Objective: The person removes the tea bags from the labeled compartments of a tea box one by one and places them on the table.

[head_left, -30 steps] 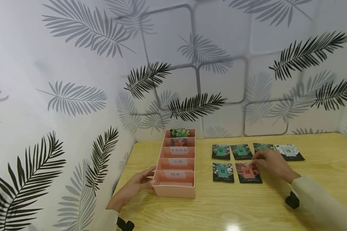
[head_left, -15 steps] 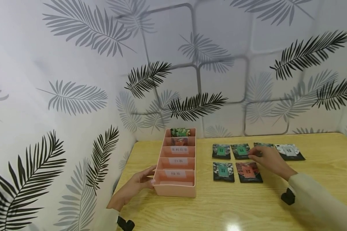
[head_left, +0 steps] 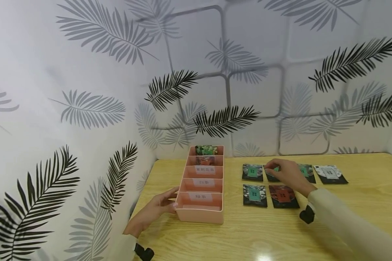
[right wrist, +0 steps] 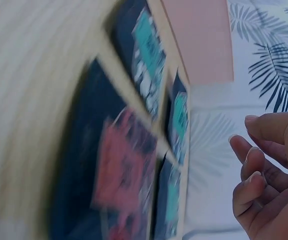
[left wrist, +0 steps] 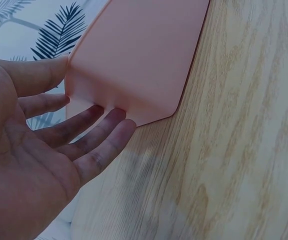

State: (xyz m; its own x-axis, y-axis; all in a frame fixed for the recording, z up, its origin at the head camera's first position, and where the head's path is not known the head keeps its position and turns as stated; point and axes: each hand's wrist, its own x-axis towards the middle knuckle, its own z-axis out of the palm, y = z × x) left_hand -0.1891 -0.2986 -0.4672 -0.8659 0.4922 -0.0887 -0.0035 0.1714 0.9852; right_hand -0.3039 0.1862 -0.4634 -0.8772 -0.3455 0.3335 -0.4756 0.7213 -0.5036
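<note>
Your left hand (head_left: 151, 213), in the head view, touches the near left corner of the pink divided box (head_left: 199, 216), and your right hand (head_left: 289, 175) is over the back row of tea sachets. Under it, the green-labelled sachet (head_left: 272, 174) is partly hidden; whether you touch it cannot be told here. Four sachets lie in that row, the white-and-black one (head_left: 330, 174) at the right end. Nearer you on the bench (head_left: 235, 235) lie a green-labelled sachet (head_left: 254, 195) and a red-labelled sachet (head_left: 283, 196). Two more sachets (head_left: 205, 155) stand in the box's two rear compartments.

From the left wrist, your fingers are spread and nearly straight, thumb and fingertips resting against the box wall.

From the right wrist, your fingers are loosely bent, thumb and forefinger apart, holding nothing; the red-labelled sachet is blurred.
</note>
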